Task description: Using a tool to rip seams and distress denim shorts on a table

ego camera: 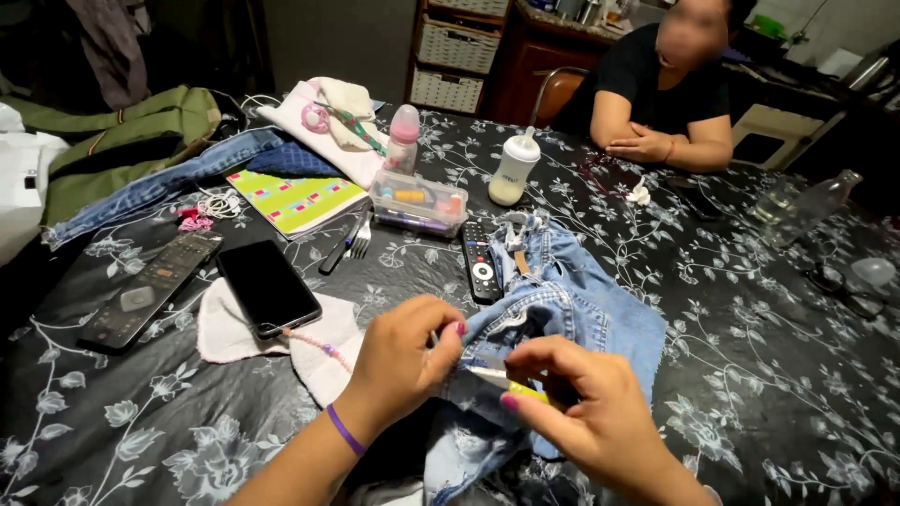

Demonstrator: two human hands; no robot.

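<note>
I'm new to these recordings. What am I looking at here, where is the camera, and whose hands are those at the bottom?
There is no machine here. The single picture comes from a camera worn on a person's head, looking down at their own bare hands. The left hand pinches a fold of blue jeans, while the right hand holds a small yellow tool against the cloth. They work over a table with a black flowered cover. Also lying there are a phone, two remote controls, a fork, a clear plastic box and two baby bottles. Another person sits opposite with arms folded.
</note>
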